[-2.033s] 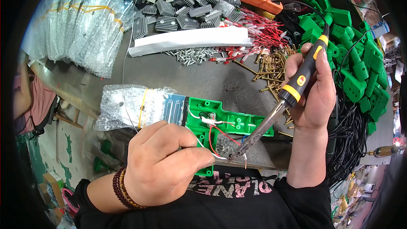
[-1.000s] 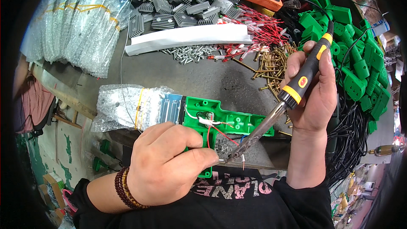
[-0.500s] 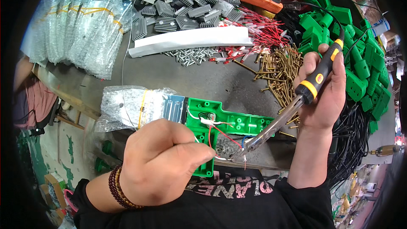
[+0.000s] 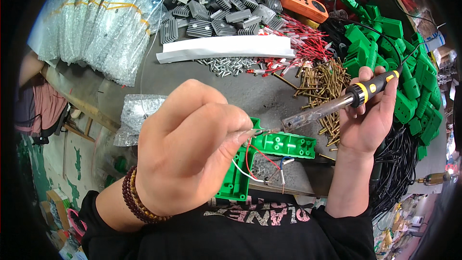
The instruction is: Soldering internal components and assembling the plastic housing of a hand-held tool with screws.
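Note:
In my right hand [image 4: 365, 125] is a soldering iron [image 4: 332, 107] with a black and yellow handle, its metal barrel slanting down to the left. My left hand [image 4: 192, 149] is closed in a pinch on a thin wire [image 4: 263, 132], whose end meets the iron's tip. Beneath lies an open green plastic housing [image 4: 288, 144], partly covered by my left hand. Out of it run a red wire [image 4: 264, 153] and a white wire [image 4: 246, 171], with bare ends near a short blue wire [image 4: 287, 159].
Bubble-wrapped packs [image 4: 101, 29] lie at the far left. Finned grey heat sinks [image 4: 199, 28], a white paper strip [image 4: 226, 48], silver screws [image 4: 224, 66] and brass screws [image 4: 322, 84] cover the bench. An orange multimeter [image 4: 303, 4], green housings [image 4: 409, 82] and black cables [image 4: 397, 163] sit right.
My left hand has risen from the wires beside the housing, up and right, now covering more of it. The soldering iron's tip has moved up to the pinched wire, its handle tilting flatter.

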The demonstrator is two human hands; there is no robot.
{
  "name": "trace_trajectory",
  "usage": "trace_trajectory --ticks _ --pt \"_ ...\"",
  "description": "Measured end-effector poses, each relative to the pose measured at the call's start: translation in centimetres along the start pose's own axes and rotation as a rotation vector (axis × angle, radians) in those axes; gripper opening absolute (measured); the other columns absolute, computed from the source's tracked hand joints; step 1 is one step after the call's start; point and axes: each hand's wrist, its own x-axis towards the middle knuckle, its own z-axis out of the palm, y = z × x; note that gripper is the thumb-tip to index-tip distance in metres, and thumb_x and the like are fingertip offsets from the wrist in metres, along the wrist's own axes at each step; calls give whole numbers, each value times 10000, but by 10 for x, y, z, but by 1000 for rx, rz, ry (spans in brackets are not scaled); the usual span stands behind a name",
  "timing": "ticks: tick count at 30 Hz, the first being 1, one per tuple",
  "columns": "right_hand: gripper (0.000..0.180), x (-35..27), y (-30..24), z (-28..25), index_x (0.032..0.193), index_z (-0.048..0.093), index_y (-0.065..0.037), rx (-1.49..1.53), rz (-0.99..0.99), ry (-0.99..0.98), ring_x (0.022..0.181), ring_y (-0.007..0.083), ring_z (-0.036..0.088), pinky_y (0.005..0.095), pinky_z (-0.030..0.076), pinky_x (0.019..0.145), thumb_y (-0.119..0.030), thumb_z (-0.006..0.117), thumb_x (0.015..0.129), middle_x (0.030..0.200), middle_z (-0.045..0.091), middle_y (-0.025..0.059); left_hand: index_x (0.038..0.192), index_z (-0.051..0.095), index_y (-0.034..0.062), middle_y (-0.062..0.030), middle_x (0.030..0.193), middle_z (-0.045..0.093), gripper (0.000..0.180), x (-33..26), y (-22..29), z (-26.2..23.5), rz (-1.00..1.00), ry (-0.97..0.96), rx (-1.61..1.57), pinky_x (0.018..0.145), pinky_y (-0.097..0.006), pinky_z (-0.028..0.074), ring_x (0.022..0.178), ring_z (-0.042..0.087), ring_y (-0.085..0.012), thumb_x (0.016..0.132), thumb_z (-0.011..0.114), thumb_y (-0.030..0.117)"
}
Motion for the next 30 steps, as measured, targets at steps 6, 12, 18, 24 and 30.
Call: trace_trajectory --ticks 6,12,18,24,30 --pt "326 0 1 0 1173 558 -92 -8 -13 -21 567 68 465 186 351 403 -392 479 1072 1005 583 81 904 668 35 -66 829 587 112 1 -6 3 41 46 -6 567 -270 367 646 473 -137 818 737 18" --pt "335 -1 2 0 1168 566 -96 -32 -36 18 570 72 472 196 379 416 -404 472 1073 1036 600 84 898 670 42 -58 832 580 104 3 -4 -1 60 45 50 573 -264 365 657 471 -135 818 725 7" --pt "337 -1 1 -1 1169 568 -96 -7 -34 -30 577 78 473 206 387 436 -403 464 1076 1043 602 87 888 666 28 -63 810 590 99 2 -9 6 61 88 20 580 -279 370 675 493 -161 815 727 1" --pt "339 -1 1 -2 1177 572 -104 -1 -29 -29 595 78 477 200 367 442 -410 470 1073 1049 600 85 886 666 27 -71 806 601 99 2 -10 10 53 92 -6 583 -291 380 689 515 -178 814 727 -3" --pt "341 -1 2 -2 1182 574 -110 -8 -23 -23 592 77 476 199 364 443 -416 472 1071 1054 599 77 885 668 34 -66 809 604 105 3 -12 14 67 98 2 580 -290 384 702 534 -182 811 725 -14"
